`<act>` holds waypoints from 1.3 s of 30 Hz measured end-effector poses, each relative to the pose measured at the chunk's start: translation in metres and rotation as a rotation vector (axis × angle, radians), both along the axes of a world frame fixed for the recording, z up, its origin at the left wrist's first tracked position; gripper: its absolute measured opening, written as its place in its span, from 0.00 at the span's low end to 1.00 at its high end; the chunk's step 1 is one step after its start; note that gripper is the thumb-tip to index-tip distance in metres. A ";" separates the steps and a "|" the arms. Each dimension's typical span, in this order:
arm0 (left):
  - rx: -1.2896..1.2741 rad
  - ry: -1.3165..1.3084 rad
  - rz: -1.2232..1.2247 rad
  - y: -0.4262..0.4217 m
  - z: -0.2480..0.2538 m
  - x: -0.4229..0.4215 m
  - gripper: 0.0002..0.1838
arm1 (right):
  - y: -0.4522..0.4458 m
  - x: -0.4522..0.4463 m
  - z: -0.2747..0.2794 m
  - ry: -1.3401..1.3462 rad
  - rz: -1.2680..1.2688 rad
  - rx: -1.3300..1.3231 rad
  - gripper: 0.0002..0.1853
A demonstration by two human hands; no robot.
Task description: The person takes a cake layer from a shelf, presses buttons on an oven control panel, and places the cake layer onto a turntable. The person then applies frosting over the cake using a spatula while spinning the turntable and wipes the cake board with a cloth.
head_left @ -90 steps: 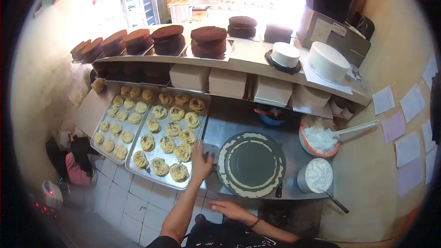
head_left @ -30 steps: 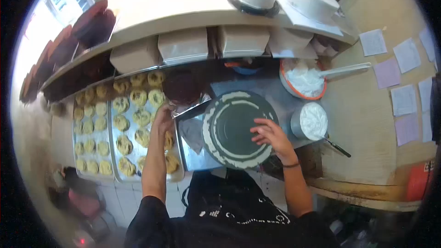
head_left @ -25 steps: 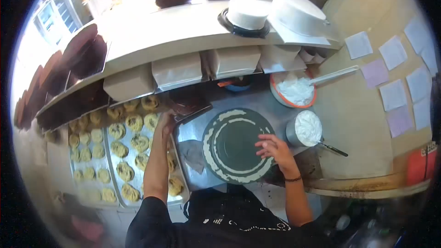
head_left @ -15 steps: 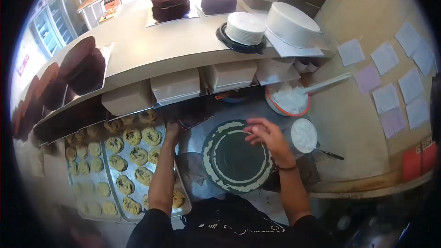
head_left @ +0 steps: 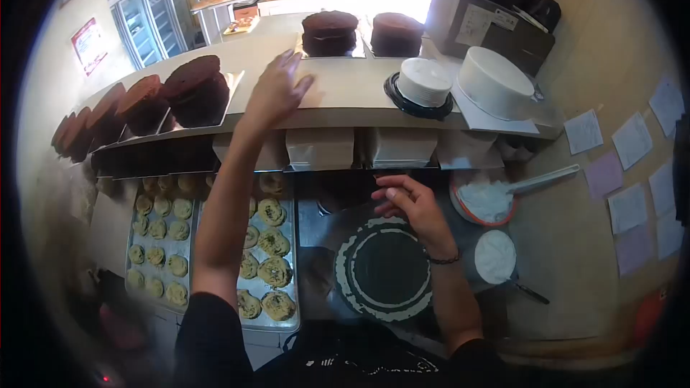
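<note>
Head view — with the left hand (head_left: 277, 93) out over the smooth, pale shelf (head_left: 345, 86), palm down, fingers loosely spread, gripping nothing visible, fingertips just beside a chocolate cake (head_left: 329, 36). Near the far rim of the turntable (head_left: 392, 269), with the right hand (head_left: 413, 208) half-curled, likewise without anything visible in its grasp. On the metal desk (head_left: 310, 228): coiled, rough-surfaced buns (head_left: 275, 271) in rows to the left, soft white cream (head_left: 495, 257) to the right. As for the cake: dark brown, round, flat-topped, stacked in matte, crumbly layers on a thin board. As for the turntable: flat, dark green — ringed with broken, pale smears.
</note>
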State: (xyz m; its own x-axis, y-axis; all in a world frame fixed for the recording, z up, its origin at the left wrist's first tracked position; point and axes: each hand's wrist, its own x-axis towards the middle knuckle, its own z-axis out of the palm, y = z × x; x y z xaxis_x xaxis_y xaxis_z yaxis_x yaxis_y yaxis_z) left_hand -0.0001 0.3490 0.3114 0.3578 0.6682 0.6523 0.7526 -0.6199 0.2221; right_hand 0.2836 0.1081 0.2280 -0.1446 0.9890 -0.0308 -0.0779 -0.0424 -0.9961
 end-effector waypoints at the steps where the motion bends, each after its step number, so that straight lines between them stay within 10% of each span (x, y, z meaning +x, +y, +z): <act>1: -0.046 0.111 0.074 0.032 -0.007 0.006 0.36 | 0.000 -0.002 -0.001 -0.010 0.011 0.011 0.19; 15: -0.425 0.558 0.170 -0.011 0.033 -0.017 0.45 | -0.007 -0.014 -0.026 -0.059 0.029 -0.087 0.18; 26: 0.418 0.129 0.020 -0.114 -0.011 -0.082 0.08 | 0.058 -0.073 0.009 0.183 -0.010 -0.064 0.29; 39: 0.538 0.097 -0.011 -0.143 -0.023 -0.081 0.08 | 0.100 -0.106 0.039 0.510 -0.122 -0.113 0.12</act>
